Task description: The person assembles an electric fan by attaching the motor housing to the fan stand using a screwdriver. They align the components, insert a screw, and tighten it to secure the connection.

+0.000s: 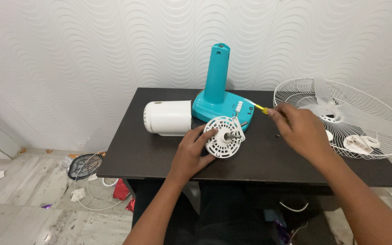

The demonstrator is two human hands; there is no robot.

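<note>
Left hand grips the white fan motor by its round vented face, fingers curled over the left rim, thumb underneath. Motor sits on the dark table near the front-centre, metal shaft sticking out toward the right. Right hand is closed around a thin yellow-handled screwdriver, tip end pointing left toward the teal base; the hand hovers just above the tabletop, right of the motor and apart from it. 2 hands, each holding 1 item.

Just behind the motor stands the teal fan base with its upright column, white buttons on the sloped front. Left of that base, touching or nearly so, lies a white cylindrical motor cover on its side. A small dark screw lies on the table near the right hand. At the table's right end a white wire fan guard rests tilted, with clear blades lying in it. On the floor at left, another wire guard and scraps of litter. Wavy textured white wall behind.
</note>
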